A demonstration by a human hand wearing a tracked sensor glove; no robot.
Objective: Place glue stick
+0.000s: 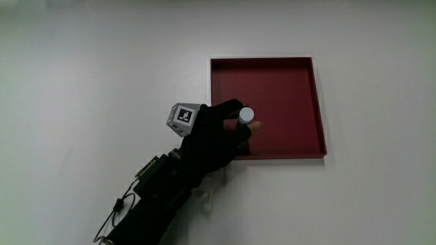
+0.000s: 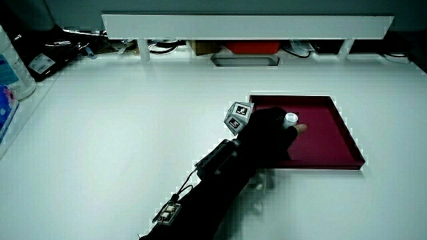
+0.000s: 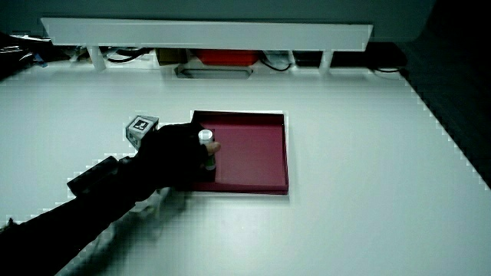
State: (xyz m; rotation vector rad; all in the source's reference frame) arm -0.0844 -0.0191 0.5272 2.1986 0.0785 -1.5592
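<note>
A glue stick [image 1: 246,114] with a pale round cap stands upright in the fingers of the gloved hand [image 1: 219,133]. The hand is shut on it, over the corner of the dark red tray [image 1: 286,88] that lies nearest the person. The stick's body is hidden by the fingers; only the cap shows. In both side views the cap [image 2: 290,119] [image 3: 205,136] sticks up above the glove [image 2: 267,137] [image 3: 180,153], just inside the tray's rim [image 2: 333,163] [image 3: 253,188]. The patterned cube [image 1: 183,117] sits on the back of the hand.
A low white partition [image 2: 247,25] [image 3: 207,32] runs along the table's edge farthest from the person, with cables and a red box under it. Bottles [image 2: 15,67] stand at the table's edge in a side view. Nothing else lies in the tray.
</note>
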